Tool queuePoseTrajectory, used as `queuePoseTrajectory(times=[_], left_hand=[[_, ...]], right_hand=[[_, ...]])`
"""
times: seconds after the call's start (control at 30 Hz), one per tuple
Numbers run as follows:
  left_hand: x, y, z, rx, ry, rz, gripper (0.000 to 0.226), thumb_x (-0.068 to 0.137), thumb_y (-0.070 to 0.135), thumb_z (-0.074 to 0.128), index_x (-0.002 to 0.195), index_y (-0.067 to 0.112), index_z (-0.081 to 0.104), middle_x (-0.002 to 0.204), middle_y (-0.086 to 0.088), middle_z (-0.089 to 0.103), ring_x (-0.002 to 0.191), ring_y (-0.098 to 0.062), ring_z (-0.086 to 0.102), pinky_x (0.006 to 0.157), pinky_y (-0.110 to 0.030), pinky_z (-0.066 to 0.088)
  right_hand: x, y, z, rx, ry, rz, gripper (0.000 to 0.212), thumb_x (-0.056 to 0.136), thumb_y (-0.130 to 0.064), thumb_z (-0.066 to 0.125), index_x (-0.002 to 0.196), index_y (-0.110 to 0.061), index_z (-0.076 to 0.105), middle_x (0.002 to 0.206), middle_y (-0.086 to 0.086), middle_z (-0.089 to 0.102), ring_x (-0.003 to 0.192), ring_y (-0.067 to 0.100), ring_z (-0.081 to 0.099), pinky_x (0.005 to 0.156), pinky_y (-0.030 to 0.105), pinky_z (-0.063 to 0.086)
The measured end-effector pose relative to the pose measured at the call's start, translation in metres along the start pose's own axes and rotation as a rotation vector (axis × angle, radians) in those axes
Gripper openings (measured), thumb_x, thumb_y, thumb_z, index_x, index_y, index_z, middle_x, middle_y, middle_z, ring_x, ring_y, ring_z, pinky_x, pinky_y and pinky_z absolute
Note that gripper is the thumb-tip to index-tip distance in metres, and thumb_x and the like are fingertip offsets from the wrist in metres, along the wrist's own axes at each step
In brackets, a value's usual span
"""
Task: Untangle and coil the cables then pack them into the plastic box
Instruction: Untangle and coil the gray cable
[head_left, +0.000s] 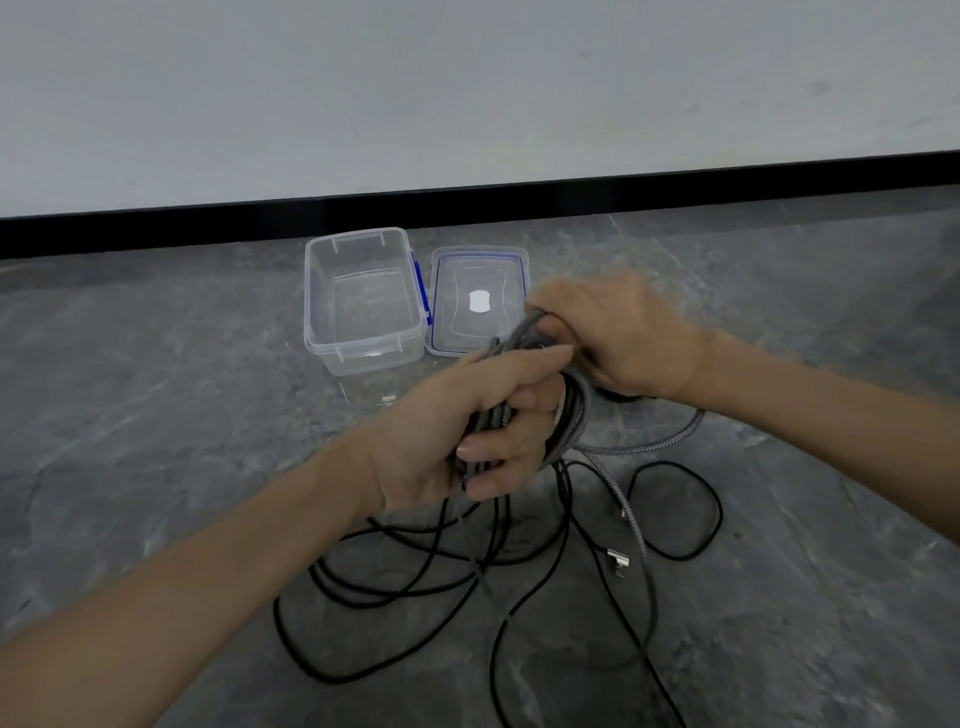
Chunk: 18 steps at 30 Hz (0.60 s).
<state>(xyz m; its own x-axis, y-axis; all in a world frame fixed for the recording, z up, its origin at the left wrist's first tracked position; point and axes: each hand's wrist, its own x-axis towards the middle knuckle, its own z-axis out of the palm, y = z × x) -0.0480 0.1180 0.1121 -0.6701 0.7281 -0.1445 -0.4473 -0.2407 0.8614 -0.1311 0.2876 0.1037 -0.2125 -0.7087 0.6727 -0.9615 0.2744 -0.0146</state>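
Inspector: Report the position of the containers.

Operator: The clear plastic box (369, 351) stands upright on the grey stone floor (156, 405), close to the black skirting board (156, 228). Its lid (498, 280), blue-edged with a white label, lies flat just beside the box, on its right.

Inspector: Report the cables.

Operator: The grey braided cable (574, 415) is gathered in several loops and held above the floor between both hands, nearer the person than the box. One grey strand runs off to the right and drops to the floor. A metal connector (618, 564) lies on the floor beside that strand. The black cable (415, 587) lies below the hands in loose overlapping loops, and some black strands rise toward the hands.

Inspector: State of the left hand?

Operator: The left hand (452, 431) grips the loops. Its fingers (498, 449) are curled round the bundle and clamped on it, and one digit lies straight along the top.

Inspector: State of the right hand?

Operator: The right hand (623, 338) sits just beyond the left, at the top of the bundle. Its fingers are curled inward with grey cable passing round them. Motion blur hides the exact grip.
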Motion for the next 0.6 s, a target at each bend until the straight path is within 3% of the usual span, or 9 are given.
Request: queuePoseTrajectory(times=[0.17,0.23,0.33,0.43,0.53,0.6], left_hand=[[0.000,0.005,-0.005,-0.150,-0.051,0.046,0.031,0.085,0.027,0.059,0.057,0.021,0.048,0.033,0.010,0.039,0.026,-0.008,0.038,0.034,-0.019,0.029],[-0.002,0.009,-0.008,-0.208,-0.084,0.079,0.031,0.082,0.030,0.067,0.058,0.021,0.049,0.034,0.010,0.042,0.028,-0.008,0.042,0.037,-0.021,0.028],[-0.003,0.012,-0.010,-0.265,-0.088,0.115,0.031,0.086,0.033,0.061,0.060,0.020,0.049,0.036,0.009,0.044,0.030,-0.008,0.044,0.041,-0.022,0.029],[-0.001,0.013,-0.009,-0.324,-0.078,0.147,0.032,0.087,0.030,0.059,0.060,0.019,0.048,0.035,0.007,0.044,0.030,-0.008,0.043,0.041,-0.021,0.030],[-0.002,0.019,-0.011,-0.387,-0.036,0.205,0.033,0.090,0.029,0.051,0.059,0.018,0.043,0.035,0.006,0.042,0.030,-0.009,0.041,0.041,-0.021,0.028],[-0.002,0.022,-0.012,-0.415,0.026,0.260,0.034,0.091,0.029,0.047,0.059,0.019,0.040,0.034,0.006,0.039,0.030,-0.009,0.039,0.041,-0.020,0.027]], right_hand=[[-0.001,-0.001,0.006,0.072,-0.045,0.148,0.020,0.102,-0.026,0.035,0.113,-0.010,0.040,0.077,0.010,0.064,0.055,0.025,0.056,0.046,0.029,0.045],[-0.003,-0.001,0.008,0.079,-0.072,0.239,0.025,0.098,-0.023,0.040,0.118,-0.009,0.040,0.075,0.010,0.064,0.052,0.024,0.056,0.046,0.026,0.041],[-0.010,-0.008,0.011,0.077,-0.080,0.342,0.036,0.093,-0.021,0.043,0.118,0.004,0.049,0.061,0.008,0.061,0.043,0.019,0.050,0.039,0.015,0.029],[-0.020,-0.016,0.020,0.141,-0.114,0.439,0.041,0.091,-0.023,0.039,0.113,0.009,0.051,0.055,0.011,0.058,0.038,0.025,0.051,0.035,0.029,0.038],[-0.035,-0.023,0.030,0.065,-0.222,0.466,0.037,0.096,-0.029,0.033,0.091,0.002,0.052,0.049,0.012,0.053,0.034,0.030,0.049,0.031,0.034,0.040],[-0.048,-0.028,0.036,-0.001,-0.348,0.488,0.043,0.098,-0.036,0.028,0.097,0.001,0.051,0.052,0.010,0.054,0.037,0.030,0.052,0.032,0.035,0.039]])
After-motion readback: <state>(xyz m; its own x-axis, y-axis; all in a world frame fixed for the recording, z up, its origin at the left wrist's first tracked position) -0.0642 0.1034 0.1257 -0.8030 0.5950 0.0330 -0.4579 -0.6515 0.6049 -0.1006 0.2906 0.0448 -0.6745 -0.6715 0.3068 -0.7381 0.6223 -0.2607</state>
